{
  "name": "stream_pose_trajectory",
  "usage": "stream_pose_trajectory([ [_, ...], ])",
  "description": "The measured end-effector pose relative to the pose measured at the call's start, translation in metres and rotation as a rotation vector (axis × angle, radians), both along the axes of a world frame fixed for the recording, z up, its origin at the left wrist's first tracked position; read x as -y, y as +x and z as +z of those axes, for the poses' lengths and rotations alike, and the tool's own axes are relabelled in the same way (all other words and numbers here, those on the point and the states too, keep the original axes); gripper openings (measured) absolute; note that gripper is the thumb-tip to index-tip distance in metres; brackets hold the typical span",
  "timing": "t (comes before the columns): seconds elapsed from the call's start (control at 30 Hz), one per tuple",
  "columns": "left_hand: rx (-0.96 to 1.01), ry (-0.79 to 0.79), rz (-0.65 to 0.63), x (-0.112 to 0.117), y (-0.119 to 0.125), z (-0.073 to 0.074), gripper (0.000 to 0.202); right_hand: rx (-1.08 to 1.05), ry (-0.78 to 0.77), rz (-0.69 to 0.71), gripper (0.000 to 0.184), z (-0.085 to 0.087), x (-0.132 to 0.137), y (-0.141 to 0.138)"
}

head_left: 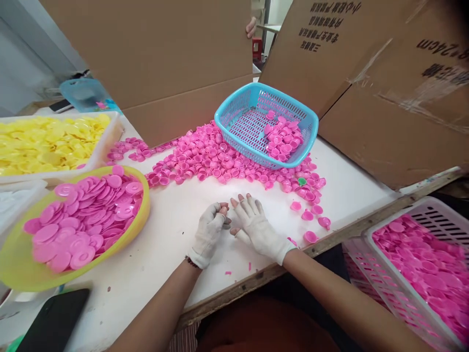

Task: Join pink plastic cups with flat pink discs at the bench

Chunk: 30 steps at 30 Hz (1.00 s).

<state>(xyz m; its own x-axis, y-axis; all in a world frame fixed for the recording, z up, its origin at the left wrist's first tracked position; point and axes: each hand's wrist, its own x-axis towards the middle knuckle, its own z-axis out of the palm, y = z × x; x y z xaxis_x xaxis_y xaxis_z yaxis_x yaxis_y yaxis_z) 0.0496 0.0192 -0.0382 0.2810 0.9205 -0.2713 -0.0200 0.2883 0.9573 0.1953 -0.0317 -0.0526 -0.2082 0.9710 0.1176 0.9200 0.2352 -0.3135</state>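
My left hand (208,232), in a white fingertip-less glove, rests over the white table (164,264) with its fingers curled in against the thumb. Anything inside that grasp is hidden. Beside it, my right hand (259,229), gloved the same way, lies palm down with fingers spread and nothing in them. A heap of small pink toy cups (205,156) spreads just beyond both hands, with one green cup (302,181) among them. A few loose pink cups (308,215) lie right of my right hand. Tiny pink scraps (228,273) are near the table's front edge.
A blue basket (244,149) with some pink cups sits on the heap. Left are a yellow bowl (145,205) of pink discs, a tray (116,122) of yellow pieces and a phone (54,320). Cardboard (164,54) stands behind, another person's hand (251,27) at its edge. A crate (377,249) is lower right.
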Motion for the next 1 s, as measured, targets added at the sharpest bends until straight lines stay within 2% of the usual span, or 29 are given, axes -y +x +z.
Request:
stream_pose_trajectory([
  [0.1,-0.027,0.004,-0.029,0.005,0.001,-0.001,0.033,-0.065,-0.010,-0.059,0.075,0.013,0.023,0.014],
  [0.23,-0.024,0.005,-0.145,0.014,0.006,-0.004,0.027,-0.129,-0.136,-0.083,0.037,0.013,0.052,0.025],
  [0.33,-0.065,0.020,-0.333,0.023,0.010,-0.001,0.019,-0.504,-0.202,-0.144,0.034,0.007,0.059,0.025],
  [0.43,0.001,-0.042,-0.496,0.032,0.012,0.008,0.022,-0.944,-0.241,-0.197,0.036,0.006,0.060,0.022],
  [0.5,0.095,-0.088,-0.486,0.037,0.012,0.014,0.027,-1.134,-0.259,-0.173,0.034,0.008,0.060,0.021],
  [0.6,0.160,-0.045,-0.409,0.042,0.012,0.021,0.032,-1.272,-0.246,-0.114,0.034,0.011,0.063,0.020],
  [0.77,0.085,0.143,-0.310,0.051,0.014,0.023,0.038,-1.255,-0.194,-0.114,0.037,0.010,0.065,0.020],
  [0.9,-0.064,0.334,-0.297,0.053,0.013,0.021,0.023,-1.269,-0.193,-0.125,0.041,0.009,0.065,0.020],
  [1.0,-0.103,0.447,-0.278,0.053,0.011,0.019,0.017,-1.314,-0.175,-0.171,0.039,0.006,0.066,0.018],
])
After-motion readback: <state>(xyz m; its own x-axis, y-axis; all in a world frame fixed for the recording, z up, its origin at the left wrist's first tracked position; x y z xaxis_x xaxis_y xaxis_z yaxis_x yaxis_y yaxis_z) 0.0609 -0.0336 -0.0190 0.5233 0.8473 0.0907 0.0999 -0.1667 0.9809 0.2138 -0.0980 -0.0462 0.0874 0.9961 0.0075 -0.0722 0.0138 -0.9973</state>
